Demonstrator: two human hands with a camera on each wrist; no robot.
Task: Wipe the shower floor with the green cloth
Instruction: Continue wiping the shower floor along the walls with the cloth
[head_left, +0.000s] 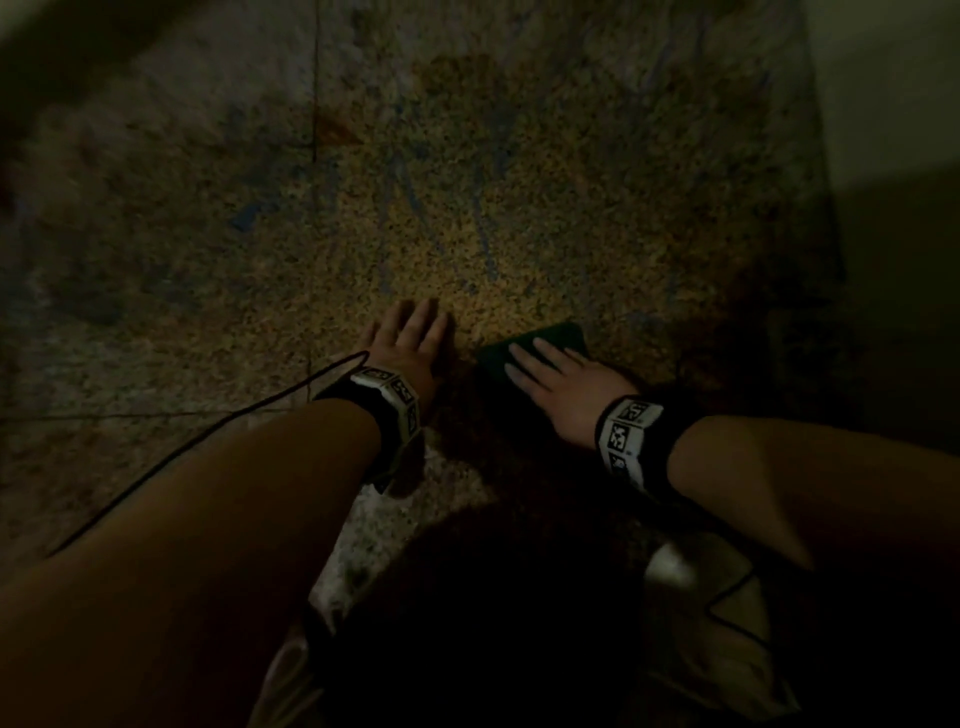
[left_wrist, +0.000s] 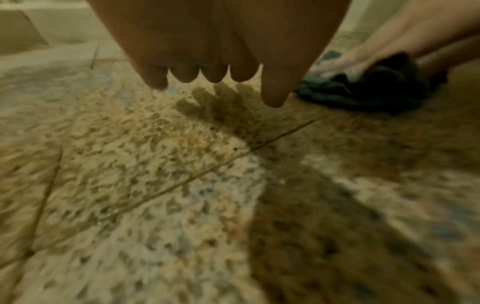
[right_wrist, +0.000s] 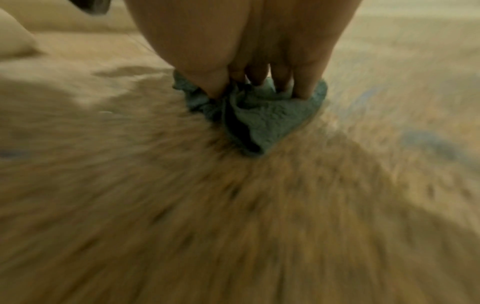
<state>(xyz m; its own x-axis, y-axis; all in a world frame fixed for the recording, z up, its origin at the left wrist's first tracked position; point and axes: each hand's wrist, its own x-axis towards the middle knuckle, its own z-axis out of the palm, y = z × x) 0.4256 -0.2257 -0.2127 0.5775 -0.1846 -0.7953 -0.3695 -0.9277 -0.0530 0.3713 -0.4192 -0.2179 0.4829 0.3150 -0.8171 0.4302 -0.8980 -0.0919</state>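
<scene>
The shower floor (head_left: 467, 208) is speckled tan stone, dimly lit, with faint blue streaks. A dark green cloth (head_left: 556, 335) lies bunched on it under my right hand (head_left: 535, 358), whose straight fingers press down on top of it. In the right wrist view the thumb and fingertips (right_wrist: 302, 90) dig into the crumpled cloth (right_wrist: 262, 119), and the floor (right_wrist: 233, 226) is motion-blurred. My left hand (head_left: 415, 322) is spread flat just left of the cloth, holding nothing. In the left wrist view its straight fingers (left_wrist: 215, 76) reach the floor (left_wrist: 155, 185), with the cloth (left_wrist: 363, 92) to the right.
A pale wall or ledge (head_left: 883, 104) borders the floor on the right, and another pale wall base (left_wrist: 52, 24) stands beyond my left hand. Thin tile joints (left_wrist: 202, 174) cross the floor. A black cable (head_left: 208, 441) trails from the left wristband. My clothing (head_left: 701, 623) fills the bottom.
</scene>
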